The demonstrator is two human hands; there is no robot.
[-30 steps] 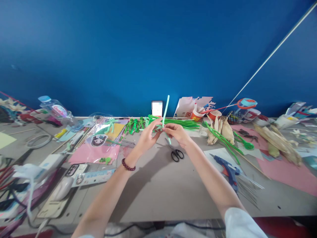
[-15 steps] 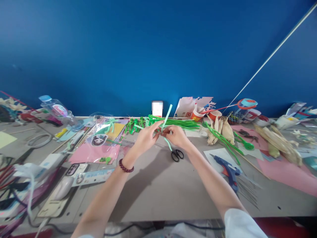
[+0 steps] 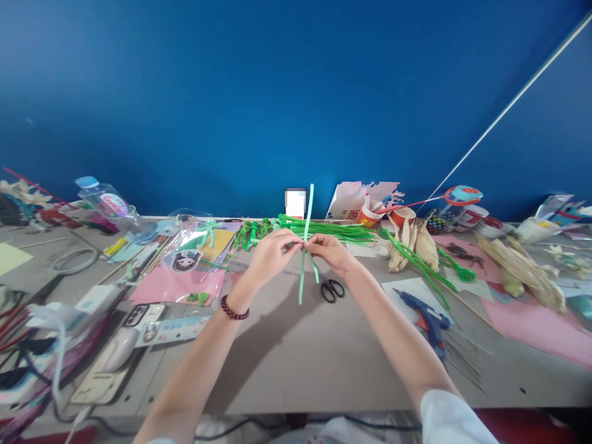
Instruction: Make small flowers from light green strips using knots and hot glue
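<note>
My left hand (image 3: 274, 253) and my right hand (image 3: 331, 251) meet fingertip to fingertip above the middle of the table. Between them they pinch pale green pipe cleaners (image 3: 309, 209); one end stands upright above the fingers and two ends hang below. Where the strands cross is hidden by the fingertips. Just below my right hand lie black-handled scissors (image 3: 332, 290), not touched. Behind the hands rests a bundle of bright green pipe cleaners (image 3: 342, 232), with several shaped green pieces (image 3: 254, 232) to its left.
A blue glue gun (image 3: 430, 320) lies at right beside dried corn husks (image 3: 414, 243). Pink paper (image 3: 178, 285) under a clear bag is at left, near a mouse (image 3: 121, 349) and a plastic bottle (image 3: 108, 200). Paper cups (image 3: 369, 216) stand by the blue wall.
The pale green strand has turned more upright, and a second end now hangs down below my fingers. Both hands stay close together in nearly the same place.
</note>
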